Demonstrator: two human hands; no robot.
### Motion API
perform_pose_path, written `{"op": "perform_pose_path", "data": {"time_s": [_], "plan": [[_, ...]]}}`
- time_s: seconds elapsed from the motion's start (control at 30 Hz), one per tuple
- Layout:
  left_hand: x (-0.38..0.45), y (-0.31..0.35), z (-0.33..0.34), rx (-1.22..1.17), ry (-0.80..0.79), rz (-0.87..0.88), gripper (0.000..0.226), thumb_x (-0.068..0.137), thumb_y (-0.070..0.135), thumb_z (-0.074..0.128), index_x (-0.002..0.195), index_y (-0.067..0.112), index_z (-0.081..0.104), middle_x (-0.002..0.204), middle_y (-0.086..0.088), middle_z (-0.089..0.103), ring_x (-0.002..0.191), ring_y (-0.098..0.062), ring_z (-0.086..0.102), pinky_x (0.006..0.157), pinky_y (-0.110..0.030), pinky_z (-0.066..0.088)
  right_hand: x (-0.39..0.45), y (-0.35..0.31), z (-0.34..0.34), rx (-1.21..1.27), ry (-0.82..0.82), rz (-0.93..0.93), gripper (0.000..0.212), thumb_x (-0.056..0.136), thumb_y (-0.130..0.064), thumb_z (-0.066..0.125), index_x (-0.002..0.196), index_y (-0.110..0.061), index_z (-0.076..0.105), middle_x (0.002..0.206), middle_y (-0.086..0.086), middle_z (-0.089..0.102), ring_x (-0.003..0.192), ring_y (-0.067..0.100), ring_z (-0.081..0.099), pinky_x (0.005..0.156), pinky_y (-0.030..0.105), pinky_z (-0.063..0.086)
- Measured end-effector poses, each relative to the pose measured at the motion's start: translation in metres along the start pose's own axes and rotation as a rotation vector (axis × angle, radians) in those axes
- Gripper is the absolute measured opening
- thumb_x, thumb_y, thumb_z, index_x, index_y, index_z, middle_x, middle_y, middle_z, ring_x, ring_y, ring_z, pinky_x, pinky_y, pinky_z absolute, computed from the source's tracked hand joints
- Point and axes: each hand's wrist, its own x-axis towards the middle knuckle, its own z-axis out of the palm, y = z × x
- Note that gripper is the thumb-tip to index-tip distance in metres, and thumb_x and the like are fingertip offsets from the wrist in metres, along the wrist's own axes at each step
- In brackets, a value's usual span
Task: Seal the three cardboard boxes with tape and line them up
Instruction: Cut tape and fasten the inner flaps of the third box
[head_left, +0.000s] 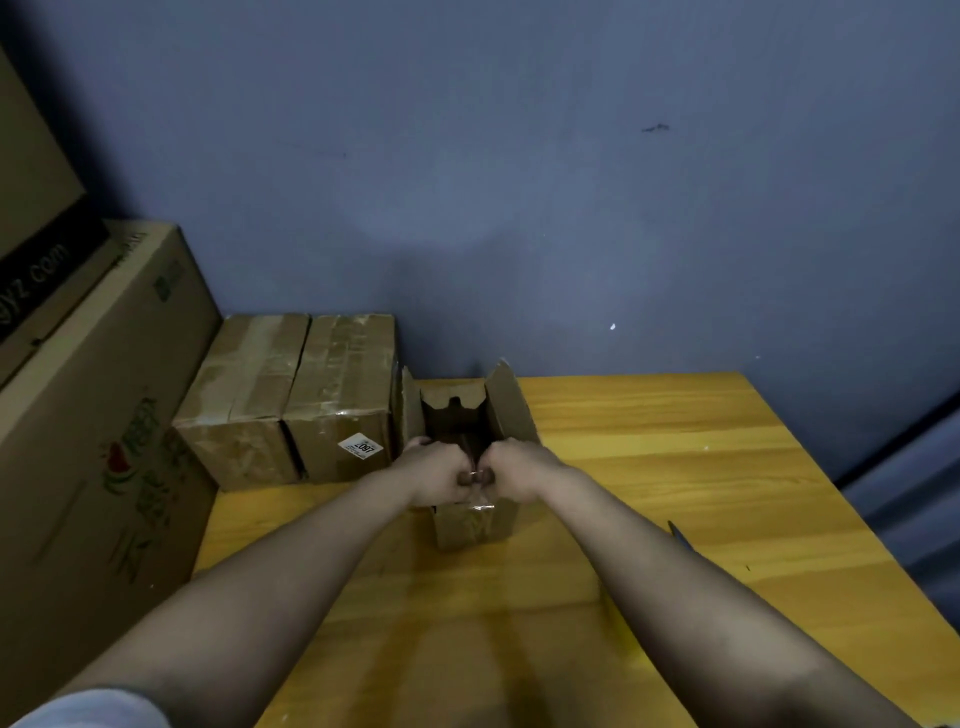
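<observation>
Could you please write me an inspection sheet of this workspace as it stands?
Surface: yellow wooden table, bare grain showing.
Job's things: two taped brown cardboard boxes side by side at the table's left rear; third, open brown cardboard box, flaps up.
Clutter: dark object at the right edge, unclear.
Grippers: left hand and right hand curled at the open box's near rim, seemingly pinching clear tape.
Cables: nothing seen.
Surroundings: blue-grey wall; large printed cartons on the left.

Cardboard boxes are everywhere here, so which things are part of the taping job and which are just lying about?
In the job:
- open brown cardboard box, gripped by left hand and right hand
- two taped brown boxes

Lying about:
- large printed carton
- dark pointed object at the yellow wooden table's edge
</observation>
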Motion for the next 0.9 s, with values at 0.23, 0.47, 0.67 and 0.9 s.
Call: {"op": "perform_pose_path", "data": {"time_s": [0.23, 0.47, 0.67, 0.9], "plan": [[-0.002, -0.001, -0.002, 0.035, 0.015, -0.047, 0.018, 0.089, 0.034, 0.06, 0.097, 0.019, 0.068, 0.088, 0.001, 0.065, 0.1, -0.019, 0.06, 0.104, -0.035, 0.03, -0.001, 0.01, 0.005, 0.085, 0.056, -0.082, 0.017, 0.091, -0.029, 0.062, 0.104, -0.022, 0.069, 0.099, 0.0, 0.069, 0.09, 0.017, 0.063, 0.071, 0.031, 0.049], [-0.003, -0.002, -0.002, -0.052, 0.015, -0.04, 0.023, 0.089, 0.038, 0.061, 0.074, 0.021, 0.061, 0.069, 0.005, 0.057, 0.078, -0.016, 0.055, 0.087, -0.032, 0.039, -0.002, 0.015, 0.013, 0.314, 0.189, -0.079, 0.016, 0.093, -0.03, 0.06, 0.102, -0.022, 0.071, 0.098, -0.003, 0.071, 0.088, 0.013, 0.063, 0.077, 0.036, 0.054], [-0.006, -0.009, 0.003, -0.246, 0.109, -0.043, 0.01, 0.087, 0.032, 0.066, 0.085, 0.022, 0.069, 0.074, 0.011, 0.06, 0.07, -0.005, 0.056, 0.058, -0.021, 0.038, -0.006, 0.02, 0.018, 0.368, 0.224, -0.084, 0.014, 0.093, -0.031, 0.061, 0.094, -0.022, 0.071, 0.081, -0.01, 0.063, 0.076, 0.007, 0.059, 0.066, 0.026, 0.045], [-0.007, -0.008, 0.0, -0.258, 0.09, -0.052, 0.016, 0.09, 0.033, 0.062, 0.085, 0.02, 0.069, 0.074, 0.006, 0.061, 0.07, -0.01, 0.056, 0.058, -0.024, 0.04, -0.01, 0.018, 0.015, 0.29, 0.238, -0.122, 0.025, 0.099, -0.033, 0.048, 0.094, -0.021, 0.07, 0.078, -0.004, 0.064, 0.068, 0.01, 0.055, 0.057, 0.026, 0.036]]}}
